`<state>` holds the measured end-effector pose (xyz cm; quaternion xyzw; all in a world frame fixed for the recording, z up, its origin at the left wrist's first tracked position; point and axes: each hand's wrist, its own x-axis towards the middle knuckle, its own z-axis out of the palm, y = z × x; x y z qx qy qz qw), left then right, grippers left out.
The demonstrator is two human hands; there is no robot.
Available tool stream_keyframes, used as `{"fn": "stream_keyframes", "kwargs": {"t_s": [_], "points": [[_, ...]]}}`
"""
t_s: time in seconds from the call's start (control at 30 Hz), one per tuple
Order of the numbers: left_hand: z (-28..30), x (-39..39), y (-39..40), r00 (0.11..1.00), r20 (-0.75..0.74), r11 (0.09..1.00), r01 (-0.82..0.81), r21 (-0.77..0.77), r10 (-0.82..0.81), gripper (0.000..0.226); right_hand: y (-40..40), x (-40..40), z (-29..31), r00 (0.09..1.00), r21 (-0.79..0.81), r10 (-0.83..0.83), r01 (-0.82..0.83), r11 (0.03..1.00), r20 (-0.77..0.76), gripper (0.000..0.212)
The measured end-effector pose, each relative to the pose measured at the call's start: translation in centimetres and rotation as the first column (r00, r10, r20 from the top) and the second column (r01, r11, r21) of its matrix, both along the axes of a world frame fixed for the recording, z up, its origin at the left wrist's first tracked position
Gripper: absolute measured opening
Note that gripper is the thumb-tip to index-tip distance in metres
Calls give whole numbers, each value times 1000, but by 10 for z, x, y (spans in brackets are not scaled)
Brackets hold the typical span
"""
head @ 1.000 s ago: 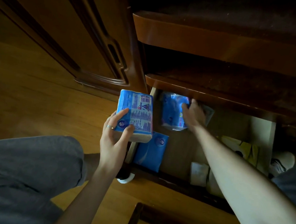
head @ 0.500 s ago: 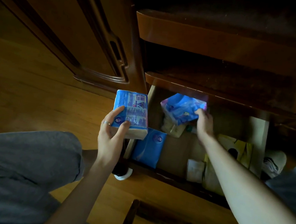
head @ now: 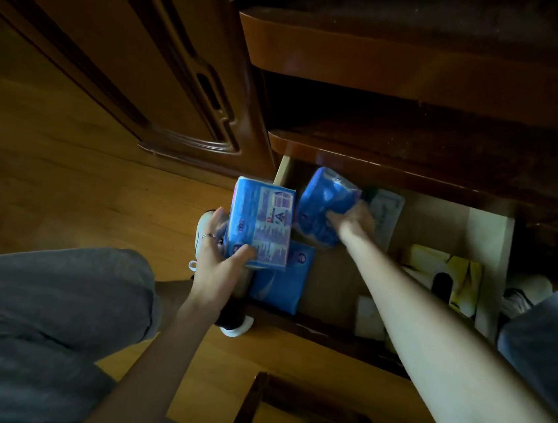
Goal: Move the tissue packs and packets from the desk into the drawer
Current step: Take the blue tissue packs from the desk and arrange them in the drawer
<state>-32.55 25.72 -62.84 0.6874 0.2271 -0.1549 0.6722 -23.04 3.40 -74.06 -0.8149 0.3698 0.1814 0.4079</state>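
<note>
The open drawer sits low under the dark wooden desk. My left hand grips a blue printed tissue pack upright over the drawer's left edge. My right hand holds a second blue tissue pack, tilted on end inside the drawer's back left part. A flat blue packet lies on the drawer floor at the front left, partly under the left pack. A pale packet lies at the back, just right of my right hand.
Yellow and white packets fill the drawer's right side, with a small white item at the front. A cabinet door stands to the left. My knees flank the drawer. A dark wooden stool frame is below.
My right hand lifted the blue pack off the drawer's back floor and turned it on end. My left hand brought its pack lower and closer to the drawer.
</note>
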Motion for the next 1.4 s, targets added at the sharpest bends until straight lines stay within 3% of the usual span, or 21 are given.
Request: {"fn": "stream_keyframes", "kwargs": {"t_s": [0.13, 0.23, 0.33, 0.4, 0.53, 0.6, 0.67, 0.7, 0.73, 0.77, 0.8, 0.87, 0.9, 0.93, 0.97, 1.03, 1.07, 1.13, 1.23, 1.3, 1.4], "points": [[2, 4, 9, 994, -9, 993, -112, -23, 112, 72, 15, 12, 5, 994, 42, 105, -104, 994, -25, 41], [5, 5, 10, 988, 21, 989, -150, -8, 151, 73, 5, 13, 9, 997, 173, 74, -72, 982, -7, 22], [8, 6, 10, 980, 35, 981, -195, -1, 195, 75, -12, 6, 12, 999, 286, 17, -26, 958, 34, 18], [9, 6, 10, 973, 25, 973, -230, 1, 230, 77, -14, 4, 10, 993, 258, 108, -116, 959, 46, 16], [13, 5, 7, 976, 82, 979, -201, -20, 202, 79, 3, -1, 7, 966, 221, 257, -252, 942, 9, 36], [17, 3, 3, 977, 175, 993, -122, 8, 118, 80, 4, -4, 12, 975, 193, 220, -212, 958, -21, 53], [21, -1, -3, 954, 301, 991, -54, 125, 14, 81, -3, -8, 24, 981, 99, 188, -184, 978, -34, 70], [22, -2, -8, 924, 376, 969, -26, 247, -71, 82, -9, -10, 33, 984, 15, 178, -178, 984, -4, 68], [23, -2, -13, 877, 439, 913, 2, 407, -197, 84, -16, -13, 41, 986, -25, 154, -153, 988, 69, 61], [23, -2, -19, 807, 476, 820, 17, 572, -348, 86, -23, -17, 52, 980, 49, 94, -104, 993, 173, 55], [24, -3, -26, 713, 490, 711, 19, 703, -502, 88, -29, -21, 65, 970, 269, -14, -54, 962, 244, 57], [23, -9, -42, 451, 482, 543, 8, 839, -751, 86, -42, -34, 87, 984, 720, -84, -55, 692, 155, 73], [22, -13, -52, 318, 473, 502, 9, 865, -821, 84, -50, -42, 95, 991, 805, 6, -109, 583, 130, 78], [20, -20, -62, 205, 462, 477, 29, 878, -863, 82, -57, -51, 102, 986, 819, 105, -166, 549, 129, 77], [18, -27, -72, 113, 442, 451, 65, 890, -890, 81, -63, -61, 104, 978, 792, 165, -201, 576, 128, 72], [10, -40, -82, 45, 367, 369, 144, 918, -929, 88, -74, -82, 105, 988, 728, 124, -155, 668, 97, 66], [6, -44, -81, 105, 333, 348, 199, 916, -937, 98, -79, -93, 101, 994, 688, 49, -105, 718, 100, 67], [-1, -46, -73, 368, 303, 422, 303, 855, -879, 104, -95, -111, 89, 988, 637, -71, -35, 770, 140, 57], [-11, -33, -55, 709, 258, 601, 284, 747, -656, 66, -113, -130, 77, 979, 620, -141, 20, 785, 148, 52], [-17, -24, -43, 814, 169, 625, 276, 730, -557, 51, -117, -133, 72, 975, 604, -166, 44, 795, 148, 62], [-23, -23, -31, 845, 75, 595, 306, 743, -529, 44, -107, -128, 65, 972, 613, -138, -8, 790, 190, 67]]}}
